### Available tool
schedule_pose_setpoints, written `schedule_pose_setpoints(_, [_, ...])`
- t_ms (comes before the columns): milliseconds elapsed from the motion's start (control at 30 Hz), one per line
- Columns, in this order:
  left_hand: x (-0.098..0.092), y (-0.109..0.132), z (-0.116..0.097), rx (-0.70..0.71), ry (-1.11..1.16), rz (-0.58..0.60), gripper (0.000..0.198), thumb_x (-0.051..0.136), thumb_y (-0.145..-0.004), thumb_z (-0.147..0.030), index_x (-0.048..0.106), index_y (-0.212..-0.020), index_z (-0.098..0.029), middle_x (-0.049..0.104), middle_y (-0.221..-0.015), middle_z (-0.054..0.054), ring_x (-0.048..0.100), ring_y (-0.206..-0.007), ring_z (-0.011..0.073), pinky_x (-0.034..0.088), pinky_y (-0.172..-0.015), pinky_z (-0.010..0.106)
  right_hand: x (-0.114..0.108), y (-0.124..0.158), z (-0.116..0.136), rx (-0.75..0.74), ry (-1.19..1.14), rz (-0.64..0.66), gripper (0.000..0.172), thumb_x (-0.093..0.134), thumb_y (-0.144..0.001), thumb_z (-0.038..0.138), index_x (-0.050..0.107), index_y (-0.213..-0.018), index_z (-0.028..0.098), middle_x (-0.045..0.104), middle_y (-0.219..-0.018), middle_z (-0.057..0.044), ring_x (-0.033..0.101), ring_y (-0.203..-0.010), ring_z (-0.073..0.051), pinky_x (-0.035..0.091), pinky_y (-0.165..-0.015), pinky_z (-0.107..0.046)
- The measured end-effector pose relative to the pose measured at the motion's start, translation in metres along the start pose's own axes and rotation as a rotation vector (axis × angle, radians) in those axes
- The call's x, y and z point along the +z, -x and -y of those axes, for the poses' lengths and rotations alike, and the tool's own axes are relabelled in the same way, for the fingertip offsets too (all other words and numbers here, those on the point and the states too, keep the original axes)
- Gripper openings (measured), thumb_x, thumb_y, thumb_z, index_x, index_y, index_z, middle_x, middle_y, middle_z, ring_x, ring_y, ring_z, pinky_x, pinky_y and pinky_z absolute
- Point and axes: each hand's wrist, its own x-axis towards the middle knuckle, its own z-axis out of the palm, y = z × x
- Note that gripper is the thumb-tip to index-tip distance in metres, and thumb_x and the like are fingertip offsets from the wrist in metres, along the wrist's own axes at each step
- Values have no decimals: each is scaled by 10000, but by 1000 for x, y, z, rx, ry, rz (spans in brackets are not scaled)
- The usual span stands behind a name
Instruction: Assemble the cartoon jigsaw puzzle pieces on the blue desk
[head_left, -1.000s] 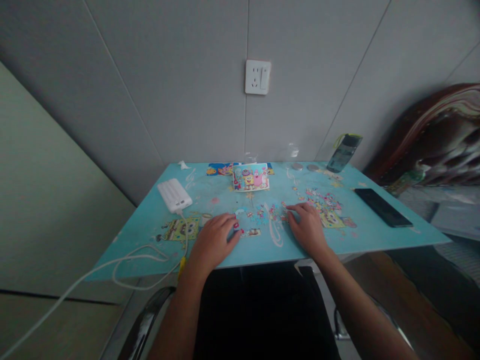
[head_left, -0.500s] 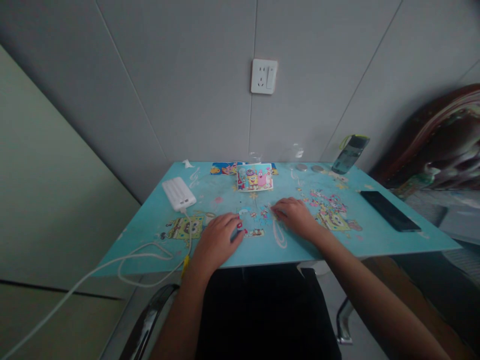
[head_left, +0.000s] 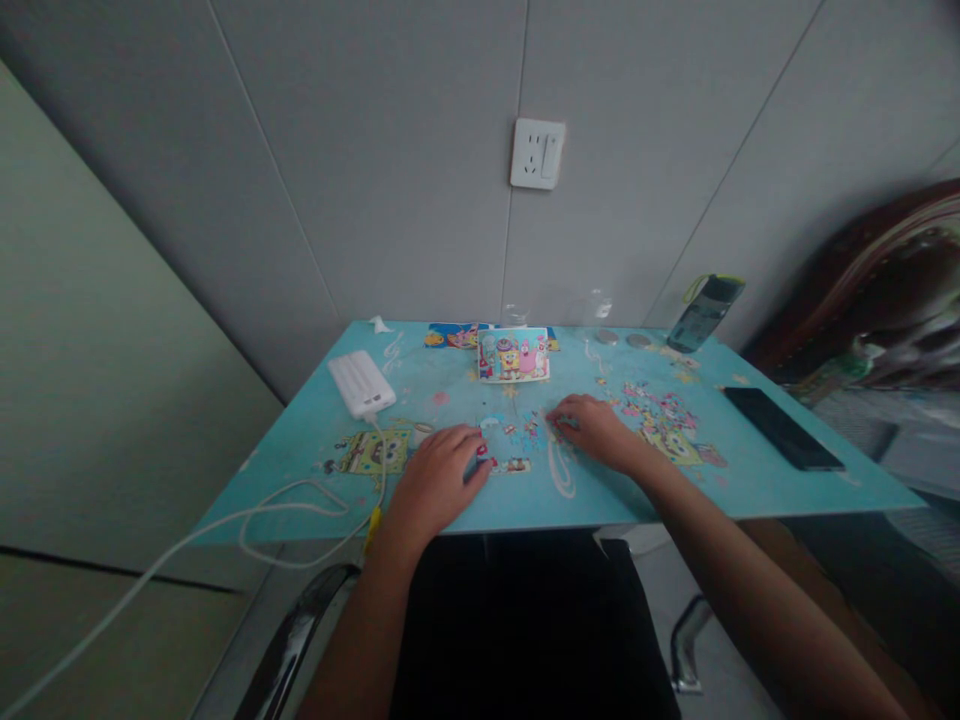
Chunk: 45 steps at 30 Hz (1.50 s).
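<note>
My left hand (head_left: 442, 475) rests on the blue tabletop, thumb apart from the fingers. Its fingertips touch the left side of a partly joined jigsaw puzzle (head_left: 514, 466), whose strip of small pictured pieces lies between my hands. My right hand (head_left: 592, 428) lies at the puzzle's right side, fingers bent and tips together; whatever is under them is too small to make out. Beside that hand, loose puzzle pieces (head_left: 660, 405) are scattered over the table's printed cartoon pattern. Behind the puzzle a cartoon picture card (head_left: 514, 357) leans upright.
A white power bank (head_left: 361, 384) with a cable (head_left: 292, 508) is at the left. On the right are a black phone (head_left: 784, 428) and a tilted water bottle (head_left: 705, 312). Round lids (head_left: 607, 337) and a clear jar (head_left: 515, 315) stand along the wall.
The view has shifted slightly. Both hands stay in nearly the same places, and no piece has visibly moved.
</note>
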Motion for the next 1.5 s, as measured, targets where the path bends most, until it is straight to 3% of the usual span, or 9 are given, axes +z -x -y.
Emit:
schedule_pose_setpoints(167, [0,0,-1,3,3,-1,244,580,-965,-324,647,-1180,-229,658,-1259,75,604,-1178,261,478,-1053,456,-1,-2,-10,10,-59,-5,259,586,-928,195,752,-1120,244,732,-1116,-63,671,-1007,-209,483,-939,-320])
schedule_pose_setpoints(367, [2,0,2,7,1,-1,252,584,-962,-335,647,-1185,-236,656,-1266,76,602,-1185,266,471,-1061,464,-10,8,-24,89,-135,-115,272,543,-930,176,752,-1100,214,747,-1060,-54,683,-900,-188,504,-868,-300])
schedule_pose_setpoints(633, [2,-1,1,5,-3,5,261,575,-966,-338,649,-1191,-230,659,-1262,78,604,-1185,262,477,-1059,460,-5,-6,-9,21,-148,-15,193,637,-900,266,769,-1039,245,750,-1025,-34,689,-883,-181,505,-809,-262])
schedule_pose_setpoints(867, [4,-1,4,10,-13,3,261,571,-966,-342,649,-1190,-233,657,-1271,80,602,-1197,267,477,-1062,466,-7,-18,-18,68,-64,-38,208,661,-879,265,777,-1047,225,762,-983,-44,684,-830,-191,490,-785,-283])
schedule_pose_setpoints(1167, [5,-1,4,10,-3,1,266,582,-954,-339,660,-1187,-238,658,-1265,81,604,-1190,275,480,-1053,464,-30,24,-40,142,-185,-79,207,603,-901,264,779,-1001,217,763,-918,-33,666,-775,-181,501,-753,-292])
schedule_pose_setpoints(1500, [4,-2,4,13,5,4,277,555,-972,-360,660,-1191,-228,659,-1268,79,610,-1176,265,478,-1058,457,-35,60,-31,141,-265,7,187,613,-875,259,769,-974,230,763,-932,-27,666,-786,-186,507,-771,-303])
